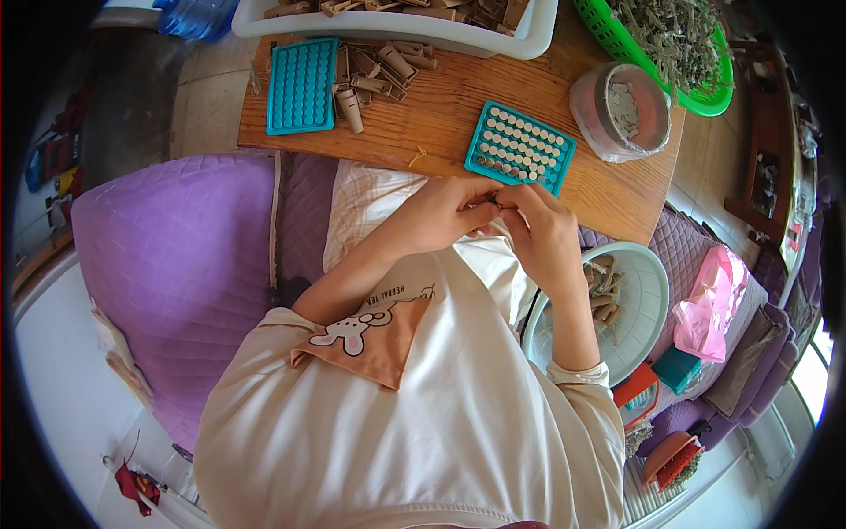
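My left hand (448, 212) and my right hand (539, 227) meet above my lap at the table's front edge. Fingers of both are pinched together around a tiny dark thing (493, 201), too small and covered to name. Just beyond them lies a teal tray (477, 132) with rows of small round pale pieces (520, 134); several pieces in its nearest rows look darker. The fingertips are close to the tray's near edge.
On the wooden table (423, 110) are another teal tray (302, 85), brown cardboard tubes (349, 110), a white bin (401, 25), a plastic-lined tub (582, 106) and a green basket of dried plant matter (718, 84). A pale basin (652, 304) stands beside my right arm.
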A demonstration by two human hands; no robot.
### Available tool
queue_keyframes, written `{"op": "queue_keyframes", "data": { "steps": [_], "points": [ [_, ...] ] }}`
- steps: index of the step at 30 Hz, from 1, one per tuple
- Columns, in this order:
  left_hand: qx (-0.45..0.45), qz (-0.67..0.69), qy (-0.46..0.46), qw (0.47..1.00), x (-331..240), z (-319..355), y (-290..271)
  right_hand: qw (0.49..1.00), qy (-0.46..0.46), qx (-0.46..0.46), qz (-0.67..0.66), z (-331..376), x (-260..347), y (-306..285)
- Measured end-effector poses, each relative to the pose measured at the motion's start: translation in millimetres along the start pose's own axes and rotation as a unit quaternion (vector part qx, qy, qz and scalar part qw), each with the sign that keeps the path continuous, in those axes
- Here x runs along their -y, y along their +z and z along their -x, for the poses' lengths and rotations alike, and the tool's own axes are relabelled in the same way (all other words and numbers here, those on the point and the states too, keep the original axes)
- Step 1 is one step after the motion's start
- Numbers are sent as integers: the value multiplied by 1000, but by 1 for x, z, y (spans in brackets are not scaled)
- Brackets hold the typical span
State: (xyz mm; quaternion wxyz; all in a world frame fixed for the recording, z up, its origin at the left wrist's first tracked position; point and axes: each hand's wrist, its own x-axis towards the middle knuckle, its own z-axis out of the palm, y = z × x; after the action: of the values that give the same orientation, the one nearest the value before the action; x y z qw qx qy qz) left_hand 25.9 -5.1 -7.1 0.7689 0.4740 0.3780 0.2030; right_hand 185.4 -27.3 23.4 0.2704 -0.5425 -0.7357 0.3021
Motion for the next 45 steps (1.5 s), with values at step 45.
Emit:
{"op": "queue_keyframes", "data": {
  "steps": [45],
  "points": [
    [-228,315,178,904,-26,4,-24,792,120,-131,-585,-53,19,36]
  ]
}}
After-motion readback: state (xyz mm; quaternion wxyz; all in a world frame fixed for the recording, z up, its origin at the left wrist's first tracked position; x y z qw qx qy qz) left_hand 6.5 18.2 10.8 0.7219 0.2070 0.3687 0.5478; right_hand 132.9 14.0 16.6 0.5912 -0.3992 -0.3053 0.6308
